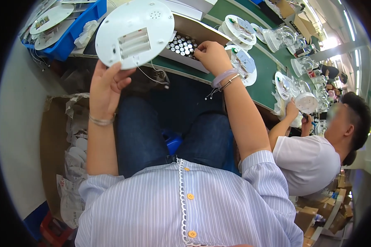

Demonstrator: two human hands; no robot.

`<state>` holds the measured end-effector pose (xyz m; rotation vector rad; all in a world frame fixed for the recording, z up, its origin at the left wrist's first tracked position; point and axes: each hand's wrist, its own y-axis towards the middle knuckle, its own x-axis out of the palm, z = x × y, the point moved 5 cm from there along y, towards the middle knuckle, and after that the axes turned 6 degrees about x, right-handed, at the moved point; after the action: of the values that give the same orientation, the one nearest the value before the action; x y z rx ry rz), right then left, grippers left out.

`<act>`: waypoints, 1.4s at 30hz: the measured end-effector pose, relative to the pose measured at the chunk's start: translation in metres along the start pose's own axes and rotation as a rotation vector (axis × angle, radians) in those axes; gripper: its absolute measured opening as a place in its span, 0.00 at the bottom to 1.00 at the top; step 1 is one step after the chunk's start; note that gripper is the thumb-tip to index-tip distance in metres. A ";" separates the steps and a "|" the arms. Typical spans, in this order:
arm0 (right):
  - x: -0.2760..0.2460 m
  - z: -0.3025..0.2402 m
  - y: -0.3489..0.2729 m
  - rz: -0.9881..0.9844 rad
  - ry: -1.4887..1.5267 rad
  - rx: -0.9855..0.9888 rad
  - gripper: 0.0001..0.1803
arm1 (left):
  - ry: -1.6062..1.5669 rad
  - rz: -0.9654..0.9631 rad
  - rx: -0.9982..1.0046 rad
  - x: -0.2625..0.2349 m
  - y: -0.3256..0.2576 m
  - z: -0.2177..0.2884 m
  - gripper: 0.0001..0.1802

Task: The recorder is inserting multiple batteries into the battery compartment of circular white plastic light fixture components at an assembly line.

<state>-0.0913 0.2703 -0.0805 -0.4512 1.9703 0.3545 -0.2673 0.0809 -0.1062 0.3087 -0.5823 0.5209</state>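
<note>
Green counter (pixel 264 88) is running upper right; left hand (pixel 107 84) is gripping a white round base (pixel 134 33), battery bay empty; right hand (pixel 210 55) is pinching batteries (pixel 183 44) in their box.

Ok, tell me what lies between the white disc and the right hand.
In the head view, the tray of batteries lies between the white disc and the right hand.

Person seen from above wears a pale blue pinstriped shirt with short sleeves, white lace trim and orange buttons, dark blue jeans, a thin metal bangle, and a translucent lilac bangle.
</note>
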 end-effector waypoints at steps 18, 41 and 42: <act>-0.012 -0.006 -0.007 0.332 -0.024 -0.179 0.13 | -0.029 -0.115 -0.293 0.010 -0.079 -0.063 0.27; -0.009 0.049 -0.120 -0.914 2.298 0.341 0.13 | 0.118 -0.170 -0.287 0.066 -0.095 -0.073 0.26; -0.011 0.048 -0.124 -0.910 2.299 0.340 0.13 | 0.132 -0.172 -0.290 0.068 -0.096 -0.074 0.26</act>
<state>0.0082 0.1828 -0.0969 -1.9112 3.1415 -1.8963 -0.1340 0.0581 -0.1376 0.0478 -0.4898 0.2829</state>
